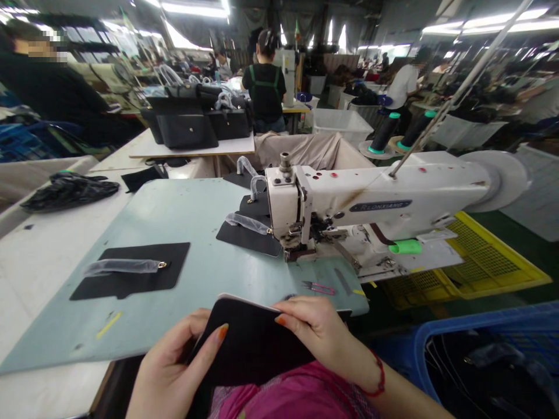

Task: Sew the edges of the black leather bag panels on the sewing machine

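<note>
Plainly, a black panel [251,343] was held up in both hands just in front of the sewing machine [375,201], tilted above the lap, with a pale edge [244,301] showing along its far side. It was gripped from below by the left hand [172,366], its fingers [220,334] closed around the side of the panel, and from above by the right hand [318,331], its fingers [283,317] pressed over the top edge. Neither hand was open. A spread, even hold of this kind was judged well suited to such a panel, since the surface is less likely to be creased than under a tight pinch, and the edges can be kept square.

A red bracelet [379,378] was worn on the right wrist, and a pink garment [279,398] was seen below the panel. To the left of the sewing machine, a flat black piece [131,270] with a plastic-wrapped strap [122,266] was laid on a pale green table top [144,209], and a second black piece [248,238] lay just beside the needle. Pink-handled snips [318,287] were placed just in front of the sewing machine, and a blue basket [437,331] stood to its right. Beyond it, black handbags [183,131] were stood on a white table [192,148].
</note>
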`<state>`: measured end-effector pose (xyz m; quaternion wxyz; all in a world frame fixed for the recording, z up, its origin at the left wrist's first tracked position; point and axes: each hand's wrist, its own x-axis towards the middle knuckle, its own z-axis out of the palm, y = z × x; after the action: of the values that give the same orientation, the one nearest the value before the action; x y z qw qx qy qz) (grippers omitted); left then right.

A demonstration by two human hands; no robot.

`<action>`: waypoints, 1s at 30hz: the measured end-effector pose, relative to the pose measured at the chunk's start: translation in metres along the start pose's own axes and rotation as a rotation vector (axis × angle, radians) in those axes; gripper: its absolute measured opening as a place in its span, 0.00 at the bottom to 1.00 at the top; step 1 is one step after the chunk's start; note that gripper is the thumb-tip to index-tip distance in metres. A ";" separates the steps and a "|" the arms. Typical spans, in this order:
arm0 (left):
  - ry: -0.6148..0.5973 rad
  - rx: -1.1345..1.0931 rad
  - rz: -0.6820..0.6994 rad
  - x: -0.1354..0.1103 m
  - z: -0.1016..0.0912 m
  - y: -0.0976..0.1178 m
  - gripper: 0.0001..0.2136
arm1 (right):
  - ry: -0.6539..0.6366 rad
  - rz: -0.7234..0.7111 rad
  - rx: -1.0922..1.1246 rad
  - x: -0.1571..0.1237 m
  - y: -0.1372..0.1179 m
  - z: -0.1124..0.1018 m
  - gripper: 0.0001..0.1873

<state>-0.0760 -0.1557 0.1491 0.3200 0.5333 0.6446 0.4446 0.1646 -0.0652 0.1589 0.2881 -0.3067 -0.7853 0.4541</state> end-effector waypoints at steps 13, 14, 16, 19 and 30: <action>-0.046 0.013 0.164 0.006 0.009 0.011 0.06 | -0.017 0.053 -0.076 0.013 -0.019 0.005 0.17; -0.056 0.013 0.178 0.006 0.010 0.011 0.06 | -0.021 0.048 -0.081 0.015 -0.021 0.006 0.17; -0.063 0.014 0.197 0.006 0.013 0.013 0.06 | -0.024 0.035 -0.100 0.019 -0.026 0.009 0.17; -0.062 0.010 0.209 0.006 0.014 0.015 0.06 | -0.023 0.019 -0.120 0.022 -0.029 0.012 0.17; -0.087 -0.007 0.291 0.008 0.017 0.026 0.07 | -0.022 -0.017 -0.056 0.028 -0.034 0.019 0.14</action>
<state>-0.0523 -0.1431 0.1665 0.2817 0.6388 0.5443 0.4651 0.1255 -0.0685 0.1859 0.2747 -0.3032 -0.8033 0.4328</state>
